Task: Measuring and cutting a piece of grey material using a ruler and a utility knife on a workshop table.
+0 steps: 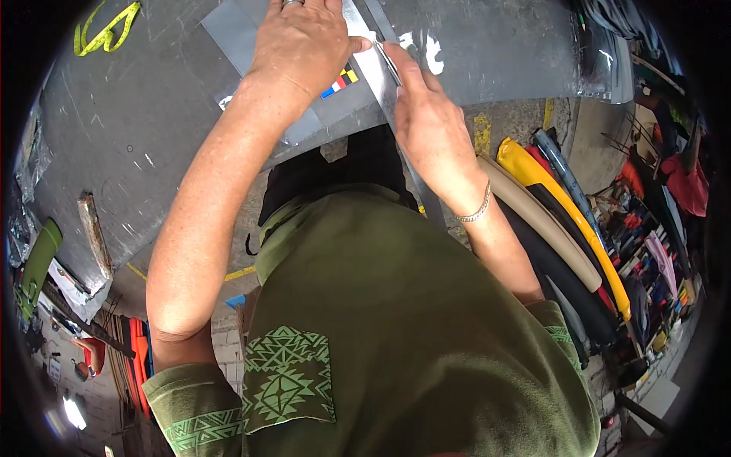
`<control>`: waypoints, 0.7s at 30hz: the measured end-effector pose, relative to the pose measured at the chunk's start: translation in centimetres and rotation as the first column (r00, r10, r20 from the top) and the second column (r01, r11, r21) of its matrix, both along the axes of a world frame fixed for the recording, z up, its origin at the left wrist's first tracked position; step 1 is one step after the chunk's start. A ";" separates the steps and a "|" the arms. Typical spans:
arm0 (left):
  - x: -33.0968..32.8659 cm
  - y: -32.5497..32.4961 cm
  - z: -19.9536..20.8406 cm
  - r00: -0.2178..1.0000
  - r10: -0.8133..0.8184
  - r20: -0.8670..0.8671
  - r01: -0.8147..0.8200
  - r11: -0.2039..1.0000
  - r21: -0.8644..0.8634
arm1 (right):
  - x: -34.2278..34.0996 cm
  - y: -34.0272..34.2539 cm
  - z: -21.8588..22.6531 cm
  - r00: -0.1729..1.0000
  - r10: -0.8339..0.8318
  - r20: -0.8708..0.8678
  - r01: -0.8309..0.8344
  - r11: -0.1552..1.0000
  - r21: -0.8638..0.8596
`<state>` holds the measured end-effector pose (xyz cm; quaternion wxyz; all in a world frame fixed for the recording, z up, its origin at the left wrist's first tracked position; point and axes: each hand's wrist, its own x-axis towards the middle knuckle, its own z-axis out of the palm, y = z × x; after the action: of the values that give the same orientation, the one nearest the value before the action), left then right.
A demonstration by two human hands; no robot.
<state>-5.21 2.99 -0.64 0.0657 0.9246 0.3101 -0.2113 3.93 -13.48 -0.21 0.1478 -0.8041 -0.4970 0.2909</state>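
Grey sheet material (244, 34) is pressed flat at 12 o'clock on the surface (129, 129) by the spread left hand (304, 46); a metal ruler (377, 72) beside it is pinched in the right hand (426, 114) grip.

Probably a workshop: scratched grey worktable (137, 114), rolled material (548, 198) stacked nearby

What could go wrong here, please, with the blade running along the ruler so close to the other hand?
1. The left hand presses down the ruler right beside the knife in the right hand; a slip could probably cut the thumb.
2. The ruler reaches past the edge of the table, so it may tip or shift.
3. The grey sheet looks smooth and might slide, spoiling the line.
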 end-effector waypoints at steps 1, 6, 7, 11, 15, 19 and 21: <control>0.0 0.0 0.0 1.000 0.008 -0.003 -0.008 1.000 0.001 | -0.1 -0.3 -0.1 1.000 0.006 0.018 -0.006 1.000 0.008; -1.1 0.0 -1.3 0.973 0.035 0.229 -0.037 0.999 0.004 | -0.6 -1.3 -0.1 1.000 -0.022 0.007 0.022 1.000 -0.003; -0.3 0.1 -0.2 0.993 0.031 0.113 -0.030 0.999 -0.015 | -0.6 -1.5 -0.3 0.999 -0.032 0.013 0.032 0.999 -0.018; -0.2 0.2 -0.2 1.000 0.011 0.019 -0.011 1.000 -0.010 | -0.6 -1.9 0.0 0.999 -0.041 -0.006 0.041 0.997 -0.071; -0.5 0.2 -0.5 0.994 0.016 0.110 -0.018 1.000 0.017 | 0.5 -2.6 -0.8 1.000 -0.020 -0.013 0.022 0.993 0.114; -0.3 0.2 -0.1 0.999 0.024 0.044 -0.023 1.000 -0.016 | 0.2 -4.3 0.7 0.914 -0.395 -0.088 0.387 0.917 -0.099; -1.5 0.0 -3.0 0.997 0.034 0.075 -0.034 0.999 -0.004 | 0.4 -7.9 -2.2 0.956 -0.283 0.076 0.277 0.958 0.081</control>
<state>-6.67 3.00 -3.68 0.0819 0.9263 0.3230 -0.1758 4.31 -21.38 -2.44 0.1933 -0.8726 -0.3939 0.2145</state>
